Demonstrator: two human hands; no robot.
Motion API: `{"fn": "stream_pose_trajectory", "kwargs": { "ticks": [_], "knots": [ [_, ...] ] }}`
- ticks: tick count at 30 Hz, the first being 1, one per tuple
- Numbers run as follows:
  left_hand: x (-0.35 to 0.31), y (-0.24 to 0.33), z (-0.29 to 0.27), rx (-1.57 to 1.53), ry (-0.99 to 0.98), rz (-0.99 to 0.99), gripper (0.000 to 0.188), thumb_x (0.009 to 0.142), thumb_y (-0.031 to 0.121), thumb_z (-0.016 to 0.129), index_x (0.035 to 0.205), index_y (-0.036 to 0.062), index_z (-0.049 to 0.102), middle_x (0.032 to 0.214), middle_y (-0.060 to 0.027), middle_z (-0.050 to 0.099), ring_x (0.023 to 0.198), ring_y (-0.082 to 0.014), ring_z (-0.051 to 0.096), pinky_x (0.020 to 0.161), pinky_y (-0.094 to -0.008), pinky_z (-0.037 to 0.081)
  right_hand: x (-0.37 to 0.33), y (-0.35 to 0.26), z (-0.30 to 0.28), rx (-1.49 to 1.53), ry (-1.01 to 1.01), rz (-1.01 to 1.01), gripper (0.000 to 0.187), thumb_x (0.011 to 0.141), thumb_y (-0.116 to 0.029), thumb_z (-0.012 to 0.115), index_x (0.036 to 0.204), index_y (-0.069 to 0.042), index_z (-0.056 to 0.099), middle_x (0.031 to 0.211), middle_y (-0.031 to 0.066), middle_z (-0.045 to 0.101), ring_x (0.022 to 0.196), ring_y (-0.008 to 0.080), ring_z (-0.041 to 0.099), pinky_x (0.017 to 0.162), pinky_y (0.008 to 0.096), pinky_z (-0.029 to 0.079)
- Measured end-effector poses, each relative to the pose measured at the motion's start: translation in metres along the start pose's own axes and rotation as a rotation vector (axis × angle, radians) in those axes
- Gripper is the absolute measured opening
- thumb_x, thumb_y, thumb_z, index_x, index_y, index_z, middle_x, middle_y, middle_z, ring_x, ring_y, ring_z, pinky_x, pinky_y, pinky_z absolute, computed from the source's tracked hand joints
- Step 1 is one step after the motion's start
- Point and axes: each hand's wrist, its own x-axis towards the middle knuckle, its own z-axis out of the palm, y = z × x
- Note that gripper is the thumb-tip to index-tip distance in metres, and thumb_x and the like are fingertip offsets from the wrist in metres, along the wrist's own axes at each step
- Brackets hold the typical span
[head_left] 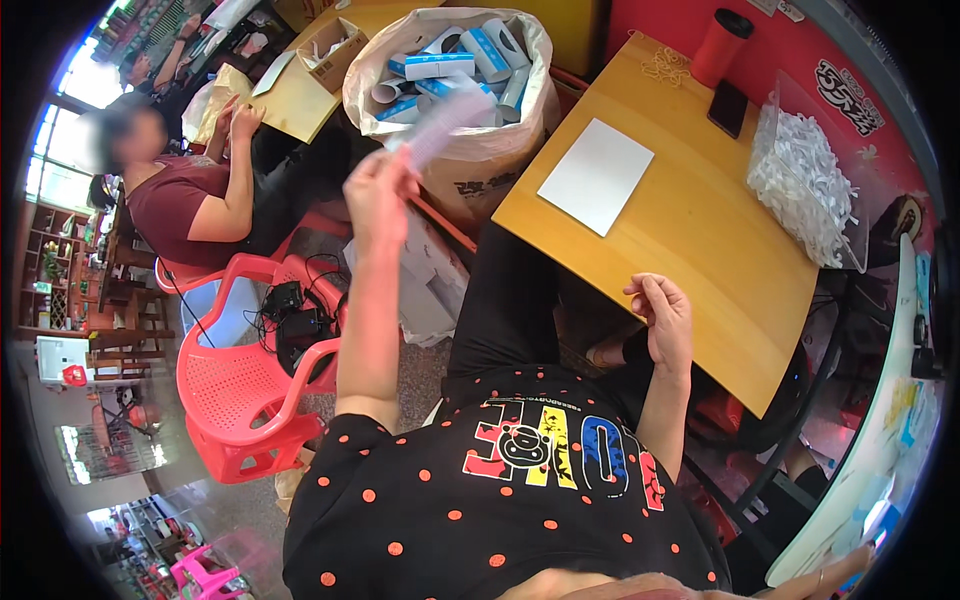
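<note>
My left hand is raised at the near side of a large white sack, its fingers closed on a long, pale paper piece. Motion smears that piece, and whether it is flat or rolled I cannot tell. Many blue-and-white paper tubes fill the sack behind it. Over the near edge of the wooden table is my right hand, fingers curled together; anything between its fingertips is too small to make out. A stack of white paper sheets lies on the table beyond it.
A clear bin of white paper strips stands at the table's right. A red tumbler, a black phone and rubber bands are at the far end. Left are a red plastic chair and a seated person working at another table.
</note>
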Motion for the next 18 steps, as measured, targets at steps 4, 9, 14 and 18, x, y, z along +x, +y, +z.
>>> {"fn": "stream_pose_trajectory", "kwargs": {
  "ticks": [4, 9, 14, 18],
  "knots": [
    [0.044, -0.015, -0.005, -0.023, 0.038, -0.065, 0.039, 0.09, 0.013, 0.064, 0.119, -0.0117, 0.053, 0.104, -0.0135, 0.062, 0.09, -0.0184, 0.066, 0.074, -0.0269, 0.057, -0.002, 0.001, 0.008, -0.092, -0.034, -0.011, 0.019, 0.095, -0.015, 0.055, 0.095, 0.0, 0.066, 0.084, 0.0056, 0.067, 0.066, 0.0066, 0.055, 0.063, 0.019, 0.045],
    [-0.005, -0.055, 0.0, 0.192, -0.195, -0.165, 0.036, 0.091, 0.015, 0.061, 0.121, -0.0063, 0.056, 0.112, -0.014, 0.063, 0.093, -0.02, 0.066, 0.078, -0.0296, 0.055, 0.008, -0.014, 0.025, -0.643, -0.017, -0.176, 0.023, 0.087, -0.016, 0.063, 0.099, 0.004, 0.064, 0.096, 0.0119, 0.066, 0.084, 0.02, 0.06, 0.073, 0.0272, 0.046],
    [-0.087, -0.098, 0.007, 0.263, -0.514, -0.444, 0.029, 0.092, 0.013, 0.06, 0.116, -0.0021, 0.061, 0.107, -0.0119, 0.067, 0.093, -0.0176, 0.066, 0.077, -0.0277, 0.054, 0.06, -0.012, 0.025, -1.252, -0.004, -0.7, 0.061, 0.077, -0.028, 0.074, 0.126, 0.0, 0.049, 0.128, 0.02, 0.052, 0.122, 0.032, 0.047, 0.105, 0.0412, 0.036],
    [-0.133, -0.112, 0.007, 0.116, -0.569, -0.655, 0.029, 0.092, 0.012, 0.059, 0.117, -0.003, 0.06, 0.108, -0.0147, 0.066, 0.095, -0.0197, 0.066, 0.08, -0.0289, 0.054, 0.103, -0.007, 0.019, -1.471, -0.095, -0.751, 0.072, 0.078, -0.028, 0.073, 0.137, -0.004, 0.039, 0.13, 0.0164, 0.052, 0.119, 0.0314, 0.049, 0.107, 0.0428, 0.032]
  ]
}}
